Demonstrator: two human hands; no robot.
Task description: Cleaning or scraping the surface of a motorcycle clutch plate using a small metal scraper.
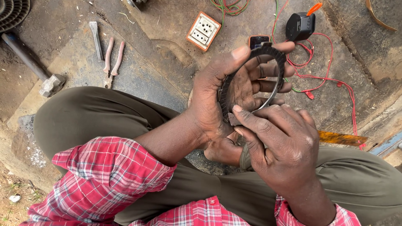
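The left hand point(226, 92) has a closed grip on a dark toothed ring point(251, 79), thumb over its top rim, fingers through the opening. The right hand point(278, 144) pinches the ring's near edge. It stands on edge above the lap, its opening facing left-right, with no long axis. Greasy fingers could let it slip onto the floor point(167, 67) near the pliers point(113, 60) and hammer point(35, 67).

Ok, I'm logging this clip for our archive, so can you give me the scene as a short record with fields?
Setting: person seated on rough concrete ground
Left hand: holds a dark toothed ring, thumb over its rim
Right hand: fingertips pinch the ring's lower edge
Clothing: red plaid shirt, olive trousers
Ground, left: hammer, pliers, chisel
Ground, top: orange socket board, black device, red wires
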